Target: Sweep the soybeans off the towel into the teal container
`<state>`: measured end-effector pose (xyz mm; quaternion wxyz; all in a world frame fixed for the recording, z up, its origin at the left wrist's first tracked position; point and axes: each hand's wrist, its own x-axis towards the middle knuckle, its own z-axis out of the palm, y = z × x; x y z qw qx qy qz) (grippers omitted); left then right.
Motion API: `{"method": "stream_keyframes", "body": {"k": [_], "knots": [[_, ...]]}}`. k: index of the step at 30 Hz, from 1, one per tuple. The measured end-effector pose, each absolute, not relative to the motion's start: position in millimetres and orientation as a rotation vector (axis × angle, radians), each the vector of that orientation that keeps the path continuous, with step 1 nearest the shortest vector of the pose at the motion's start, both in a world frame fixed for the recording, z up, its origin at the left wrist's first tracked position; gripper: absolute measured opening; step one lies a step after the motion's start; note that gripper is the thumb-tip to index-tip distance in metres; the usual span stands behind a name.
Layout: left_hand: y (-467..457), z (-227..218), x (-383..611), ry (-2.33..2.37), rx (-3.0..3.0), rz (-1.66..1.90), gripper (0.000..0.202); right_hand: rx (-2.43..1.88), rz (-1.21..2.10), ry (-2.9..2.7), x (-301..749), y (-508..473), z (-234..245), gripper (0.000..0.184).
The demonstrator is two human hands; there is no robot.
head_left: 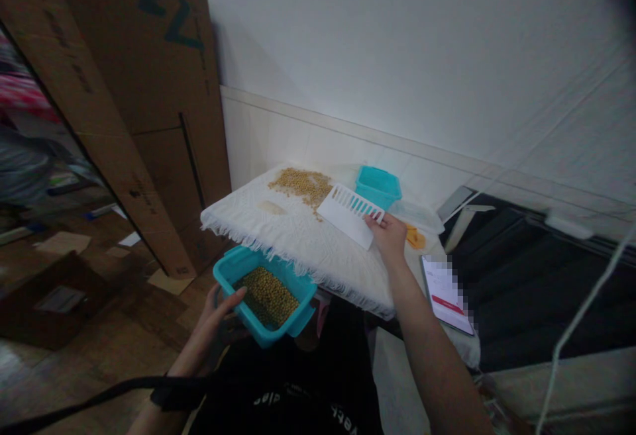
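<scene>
My left hand (223,306) grips the near left rim of a turquoise plastic tub (265,337), held below the table's front edge. Inside the tub lies a layer of yellowish soybeans (271,296). Between the thumb and fingers of my right hand (387,233) is a flat white plastic piece with a row of slots (348,220), over the table. Its far left corner is beside a spread of loose soybeans (301,183) on the white cloth (318,243).
A second turquoise tub (378,187) stands at the back by the wall, near a clear lid (420,215) and an orange item (415,238). A tablet or phone with a lit screen (447,296) lies on the right. Tall cardboard (149,110) rises at left.
</scene>
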<state>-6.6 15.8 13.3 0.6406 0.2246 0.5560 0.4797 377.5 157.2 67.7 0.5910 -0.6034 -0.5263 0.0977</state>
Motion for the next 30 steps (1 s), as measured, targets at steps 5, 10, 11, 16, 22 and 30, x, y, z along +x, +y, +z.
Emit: {"method": "stream_keyframes", "body": {"k": [5, 10, 11, 16, 22, 30], "knots": [[15.7, 11.8, -7.4, 1.253, 0.508, 1.102, 0.099, -1.391, 0.228, -1.251, 379.0, 159.6, 63.5, 0.03], [15.9, 9.9, -8.0, 1.257, 0.515, 1.095, 0.095, -1.357, 0.262, -1.238, 378.5, 159.0, 65.0, 0.038], [16.1, 9.4, -8.1, 1.264, 0.518, 1.094, 0.095, -1.357, 0.258, -1.236, 378.0, 158.9, 65.4, 0.038], [16.8, 6.4, -9.0, 1.241, 0.517, 1.109, 0.102, -1.328, 0.253, -1.283, 373.0, 158.3, 66.1, 0.038], [15.9, 6.2, -9.7, 1.23, 0.512, 1.107, 0.107, -1.351, 0.211, -1.396, 369.7, 160.0, 65.9, 0.038], [14.6, 8.5, -7.5, 1.231, 0.529, 1.109, 0.103, -1.316, 0.17, -1.351, 370.3, 160.9, 64.2, 0.038]]}}
